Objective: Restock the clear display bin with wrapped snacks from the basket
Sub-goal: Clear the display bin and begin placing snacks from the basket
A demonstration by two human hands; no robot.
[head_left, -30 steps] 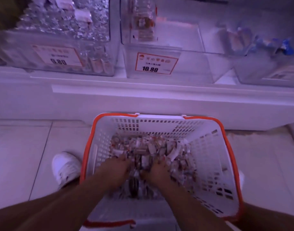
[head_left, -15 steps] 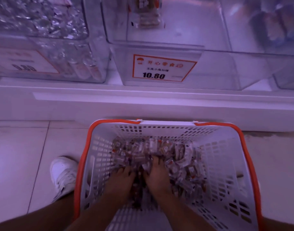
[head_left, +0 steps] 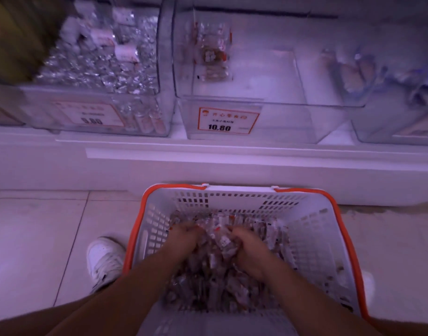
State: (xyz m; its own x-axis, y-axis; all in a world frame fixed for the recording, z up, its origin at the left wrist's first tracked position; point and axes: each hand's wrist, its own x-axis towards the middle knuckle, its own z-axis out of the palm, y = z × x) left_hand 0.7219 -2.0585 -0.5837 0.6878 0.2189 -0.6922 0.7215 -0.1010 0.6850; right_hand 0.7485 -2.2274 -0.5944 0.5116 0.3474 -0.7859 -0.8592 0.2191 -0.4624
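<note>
2 hands in basket point(head_left: 157, 229) | left hand point(head_left: 183, 236) & right hand point(head_left: 250, 248) curled, cupping 1 heap of wrapped snacks point(head_left: 220, 238) betw. them | clear display bin point(head_left: 293, 122) up ahead, nearly bare, 10.80 tag point(head_left: 228, 121) | risk: loose slick packs spill off heap on lift, drop to floor short of bin

I see open room above the basket point(head_left: 232, 190) up to the shelf ledge point(head_left: 232, 163). The middle bin point(head_left: 305, 122) beyond it is open-topped and mostly bare, a few snacks point(head_left: 213, 54) at its far left. Its neighbours, the left bin point(head_left: 145, 127) and right bin point(head_left: 387, 132), hem it in.
</note>
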